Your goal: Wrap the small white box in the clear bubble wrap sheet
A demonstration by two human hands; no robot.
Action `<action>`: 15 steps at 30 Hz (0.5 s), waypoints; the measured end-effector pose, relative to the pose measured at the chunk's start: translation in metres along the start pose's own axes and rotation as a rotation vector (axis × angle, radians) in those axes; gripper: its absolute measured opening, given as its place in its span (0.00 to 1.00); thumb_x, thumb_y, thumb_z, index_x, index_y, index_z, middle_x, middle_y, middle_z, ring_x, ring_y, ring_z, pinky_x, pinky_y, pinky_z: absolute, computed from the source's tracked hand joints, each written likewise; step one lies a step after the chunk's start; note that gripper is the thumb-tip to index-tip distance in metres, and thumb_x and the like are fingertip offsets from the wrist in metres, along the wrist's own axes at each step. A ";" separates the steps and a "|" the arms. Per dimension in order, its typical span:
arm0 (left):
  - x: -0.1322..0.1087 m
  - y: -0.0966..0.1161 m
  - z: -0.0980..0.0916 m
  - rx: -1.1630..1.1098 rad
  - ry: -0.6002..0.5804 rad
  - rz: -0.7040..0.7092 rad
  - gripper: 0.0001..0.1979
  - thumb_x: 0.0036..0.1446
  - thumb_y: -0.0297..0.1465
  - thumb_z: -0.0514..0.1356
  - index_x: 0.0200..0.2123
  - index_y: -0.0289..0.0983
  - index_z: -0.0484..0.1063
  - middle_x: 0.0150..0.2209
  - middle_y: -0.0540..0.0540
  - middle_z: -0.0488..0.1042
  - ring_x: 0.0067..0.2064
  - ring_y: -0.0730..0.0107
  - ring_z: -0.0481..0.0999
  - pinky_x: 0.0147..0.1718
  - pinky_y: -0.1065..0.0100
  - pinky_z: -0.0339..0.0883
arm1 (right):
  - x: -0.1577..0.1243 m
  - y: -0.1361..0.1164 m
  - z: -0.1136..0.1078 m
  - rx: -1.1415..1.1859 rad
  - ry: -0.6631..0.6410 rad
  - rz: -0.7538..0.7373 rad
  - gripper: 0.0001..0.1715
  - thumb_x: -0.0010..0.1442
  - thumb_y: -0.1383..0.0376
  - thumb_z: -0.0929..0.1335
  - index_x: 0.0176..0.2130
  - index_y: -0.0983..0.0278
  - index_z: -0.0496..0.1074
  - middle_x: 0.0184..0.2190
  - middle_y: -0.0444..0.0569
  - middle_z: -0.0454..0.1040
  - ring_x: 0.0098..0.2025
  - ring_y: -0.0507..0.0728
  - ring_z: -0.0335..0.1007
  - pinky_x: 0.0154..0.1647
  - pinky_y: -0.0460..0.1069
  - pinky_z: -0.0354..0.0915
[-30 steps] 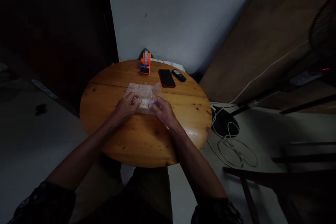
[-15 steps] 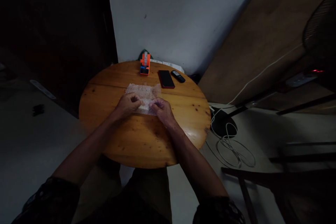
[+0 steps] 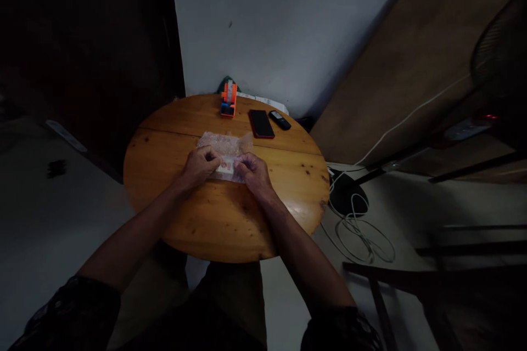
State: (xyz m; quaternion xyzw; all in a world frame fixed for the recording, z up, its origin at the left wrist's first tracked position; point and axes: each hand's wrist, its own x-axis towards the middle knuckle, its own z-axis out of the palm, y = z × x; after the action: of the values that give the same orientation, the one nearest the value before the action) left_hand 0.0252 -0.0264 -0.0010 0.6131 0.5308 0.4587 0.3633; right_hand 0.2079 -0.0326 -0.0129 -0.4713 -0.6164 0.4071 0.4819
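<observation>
Bubble wrap (image 3: 223, 144) lies flat on round wooden tabletop (image 3: 222, 225), approx. centre, a bit toward far side; its near edge is bunched up btwn both hands; far part spreads out beyond the fingertips, toward the wall.

L hand (image 3: 200, 165) sits on wrap's near-left corner; fingers (image 3: 214, 160) curled in tight, pinching the wrap's folded edge; R hand (image 3: 255, 171) on near-right corner, fingers (image 3: 242, 163) likewise curled down & closed on the wrap; both wrists rest on or just above the wood, can't tell which.

Small pale item (image 3: 227, 166) w/ reddish marks shows in the gap btwn the two sets of fingertips, under or inside the wrap's fold; touching both hands' fingers as far as visible; what it is, too blurred to tell.

Beyond the wrap, near tabletop's far rim: orange tape dispenser (image 3: 228, 101), upright; dark phone (image 3: 261, 123) lying flat just R of the wrap's far corner; small black handset (image 3: 280, 119) beside the phone. Pale cable (image 3: 362, 233) coiled on floor R of tabletop; dim room, dark sleeves at bottom of view.
</observation>
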 end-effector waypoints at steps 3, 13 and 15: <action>0.000 0.002 0.000 0.004 0.010 -0.023 0.06 0.45 0.33 0.60 0.21 0.38 0.68 0.22 0.53 0.70 0.27 0.72 0.68 0.28 0.70 0.61 | -0.001 -0.002 0.000 0.018 -0.010 0.014 0.14 0.51 0.54 0.69 0.28 0.62 0.69 0.22 0.40 0.66 0.25 0.50 0.60 0.26 0.45 0.58; 0.001 0.004 0.002 -0.042 -0.031 -0.045 0.08 0.42 0.34 0.60 0.27 0.38 0.69 0.23 0.54 0.67 0.26 0.73 0.64 0.26 0.72 0.57 | -0.001 0.001 0.001 -0.006 0.016 0.010 0.11 0.51 0.57 0.68 0.29 0.62 0.68 0.22 0.39 0.65 0.25 0.51 0.60 0.28 0.45 0.59; 0.002 0.003 0.002 -0.057 -0.030 -0.067 0.10 0.41 0.36 0.61 0.30 0.38 0.69 0.24 0.54 0.67 0.26 0.73 0.64 0.25 0.72 0.57 | 0.000 0.002 -0.001 -0.036 0.019 0.017 0.10 0.52 0.57 0.67 0.30 0.61 0.68 0.23 0.40 0.66 0.26 0.51 0.61 0.28 0.45 0.60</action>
State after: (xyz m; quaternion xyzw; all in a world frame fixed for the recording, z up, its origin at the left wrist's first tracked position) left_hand 0.0280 -0.0249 0.0018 0.5914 0.5321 0.4519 0.4036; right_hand 0.2093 -0.0319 -0.0147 -0.4889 -0.6152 0.3954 0.4756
